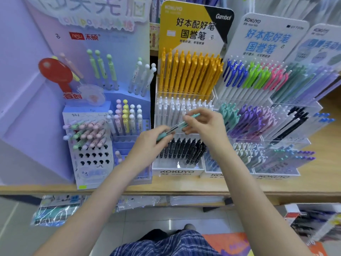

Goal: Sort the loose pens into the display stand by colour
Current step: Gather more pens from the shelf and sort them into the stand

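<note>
A teal pen (178, 125) with a clear barrel is held slantwise in front of the middle display stand (177, 171). My left hand (151, 142) grips its lower teal end. My right hand (204, 124) pinches its upper part, and the teal tip pokes out above the fingers. Behind the hands the stand holds rows of yellow pens (190, 72), white pens (177, 108) and black pens (184, 150). Just right of my right hand, a row of teal pens (228, 113) sits in the right-hand display stand (273, 176).
The right stand also carries blue, green, pink, purple and black pens. A purple stand (88, 137) with pastel pens is at the left. All stand on a wooden shelf (184, 185). Packaged goods hang below its edge.
</note>
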The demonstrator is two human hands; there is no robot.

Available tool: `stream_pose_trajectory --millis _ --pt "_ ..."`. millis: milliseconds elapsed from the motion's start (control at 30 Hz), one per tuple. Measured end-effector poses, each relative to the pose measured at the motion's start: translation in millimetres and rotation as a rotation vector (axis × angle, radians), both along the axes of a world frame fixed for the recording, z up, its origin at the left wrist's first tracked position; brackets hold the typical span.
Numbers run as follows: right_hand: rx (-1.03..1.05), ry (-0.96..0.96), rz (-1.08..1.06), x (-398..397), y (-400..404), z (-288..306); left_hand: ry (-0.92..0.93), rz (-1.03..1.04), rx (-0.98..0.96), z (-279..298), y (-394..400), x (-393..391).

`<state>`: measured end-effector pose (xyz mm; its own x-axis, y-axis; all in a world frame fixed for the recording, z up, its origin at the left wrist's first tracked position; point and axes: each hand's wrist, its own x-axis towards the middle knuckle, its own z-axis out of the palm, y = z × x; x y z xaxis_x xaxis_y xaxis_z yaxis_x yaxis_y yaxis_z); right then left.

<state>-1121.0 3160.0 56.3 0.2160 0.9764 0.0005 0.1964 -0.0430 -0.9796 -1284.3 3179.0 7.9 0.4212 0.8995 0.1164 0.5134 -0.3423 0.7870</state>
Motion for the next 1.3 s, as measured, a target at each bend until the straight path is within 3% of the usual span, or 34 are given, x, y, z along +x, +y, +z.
stream_pose_trajectory --millis 100,200,300,467,533,900,1300 --pt "0.000 0.260 -0.165 22.1 -10.3 -0.8 -0.244 0.013 -0.089 6.0 2.7 5.7" --pt "-0.006 0.457 -0.178 42.3 -23.7 1.8 -0.193 -0.056 -0.080 9.5 1.4 20.7" --pt "0.056 0.193 -0.292 61.5 -31.0 12.2 -0.016 -0.116 -0.007 8.9 0.4 44.2" --pt "0.207 -0.564 -0.560 94.1 -32.9 20.0 0.360 -0.096 0.155 -16.8 11.3 60.1" --pt "0.203 -0.700 -0.555 97.8 -34.9 11.8 0.435 -0.095 0.148 -26.9 13.9 60.5" --pt "0.164 -0.814 -0.378 89.5 -25.6 -40.0 0.501 -0.054 0.171 -32.2 17.7 66.5" --pt "-0.120 -0.999 -0.501 66.4 6.2 -40.8 0.475 -0.016 0.168 -31.8 17.8 68.9"
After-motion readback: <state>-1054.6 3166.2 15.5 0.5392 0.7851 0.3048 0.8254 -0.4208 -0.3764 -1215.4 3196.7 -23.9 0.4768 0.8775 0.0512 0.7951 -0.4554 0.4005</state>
